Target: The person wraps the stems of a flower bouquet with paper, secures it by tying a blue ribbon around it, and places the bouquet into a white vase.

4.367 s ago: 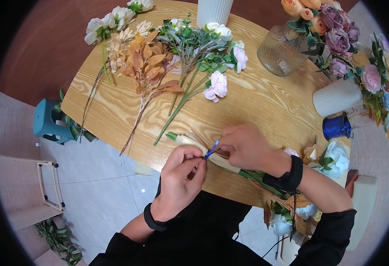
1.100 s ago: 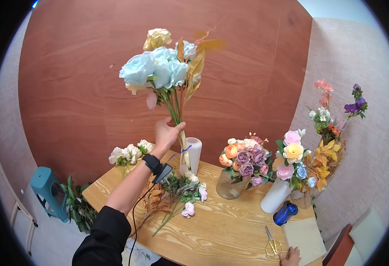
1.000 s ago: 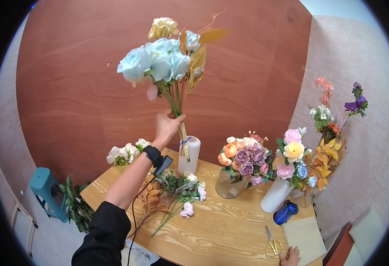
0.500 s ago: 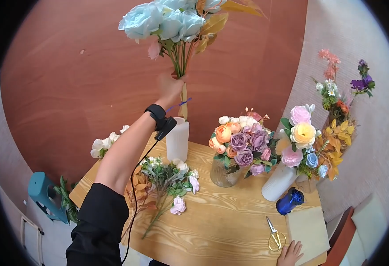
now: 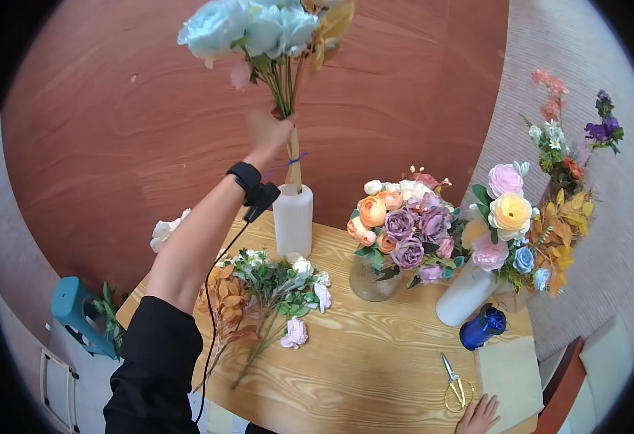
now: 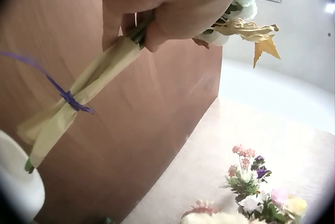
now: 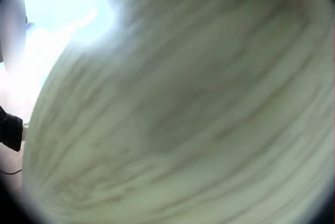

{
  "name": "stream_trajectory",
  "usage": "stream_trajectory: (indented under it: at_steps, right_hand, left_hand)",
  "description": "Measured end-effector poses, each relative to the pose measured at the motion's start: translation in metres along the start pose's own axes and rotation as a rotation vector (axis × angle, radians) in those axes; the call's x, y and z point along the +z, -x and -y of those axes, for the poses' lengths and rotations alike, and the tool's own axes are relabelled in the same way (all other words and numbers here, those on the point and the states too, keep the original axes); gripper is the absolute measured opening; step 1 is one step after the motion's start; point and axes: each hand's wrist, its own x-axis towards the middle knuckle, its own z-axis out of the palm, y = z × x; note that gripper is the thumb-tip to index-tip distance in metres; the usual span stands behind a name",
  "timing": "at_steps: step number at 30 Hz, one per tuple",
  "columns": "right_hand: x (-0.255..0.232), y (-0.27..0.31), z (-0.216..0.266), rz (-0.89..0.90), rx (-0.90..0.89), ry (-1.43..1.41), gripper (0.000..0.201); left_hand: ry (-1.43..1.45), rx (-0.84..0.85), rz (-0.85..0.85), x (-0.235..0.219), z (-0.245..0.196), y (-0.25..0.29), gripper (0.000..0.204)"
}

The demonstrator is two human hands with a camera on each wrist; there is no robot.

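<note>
My left hand (image 5: pixel 270 137) grips the stems of a bouquet (image 5: pixel 248 32) of pale blue roses and golden leaves, raised over the back of the table. Cream paper (image 6: pixel 97 80) wraps the lower stems, tied with a blue ribbon (image 6: pixel 73 101). Directly below stands a white vase (image 5: pixel 293 224); in the left wrist view the stem ends come right at its rim (image 6: pixel 23 166). My right hand (image 5: pixel 482 414) rests with extended fingers on the table's front right, beside gold-handled scissors (image 5: pixel 458 390) and a cream paper sheet (image 5: pixel 516 383). A blurred, streaked surface fills most of the right wrist view.
Loose flower stems (image 5: pixel 266 318) lie on the left of the wooden table (image 5: pixel 375 376). A glass vase (image 5: pixel 375 278) of roses and a tilted white vase (image 5: pixel 465 293) of flowers stand right, near a blue ribbon spool (image 5: pixel 483 329). A teal stool (image 5: pixel 78 311) is at left.
The ribbon was being tied by both hands earlier. Since then my left hand has lifted the bouquet and brought it over the white vase; my right hand has stayed by the paper.
</note>
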Motion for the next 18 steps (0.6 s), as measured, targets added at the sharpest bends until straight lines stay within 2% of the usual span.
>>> stream_trajectory:
  at_steps: [2, 4, 5, 10, 12, 16, 18]
  right_hand:
    - [-0.004, 0.001, 0.001, 0.008, -0.001, 0.013, 0.058]
    - [-0.006, 0.003, 0.001, 0.017, 0.003, 0.025, 0.058]
    - [-0.005, 0.003, 0.002, 0.010, -0.001, 0.017, 0.058]
    - [-0.003, 0.001, 0.003, 0.003, -0.009, 0.025, 0.058]
    - [-0.002, 0.002, 0.003, -0.007, -0.006, 0.012, 0.058]
    - [-0.004, 0.003, 0.005, -0.018, -0.002, 0.016, 0.058]
    - [-0.001, 0.002, 0.002, -0.032, -0.007, 0.039, 0.058]
  left_hand:
    - [-0.014, -0.092, 0.090, 0.006, 0.022, 0.015, 0.019]
    - [0.033, -0.055, 0.081, 0.011, 0.041, 0.037, 0.020]
    - [0.009, -0.100, 0.114, 0.012, 0.053, 0.049, 0.021]
    - [-0.097, -0.218, 0.154, 0.004, 0.063, 0.103, 0.027]
    - [-0.183, -0.326, 0.214, 0.007, 0.075, 0.117, 0.033]
    - [0.026, -0.270, 0.073, 0.020, 0.070, 0.132, 0.039]
    - [0.041, -0.276, 0.099, 0.023, 0.077, 0.132, 0.041]
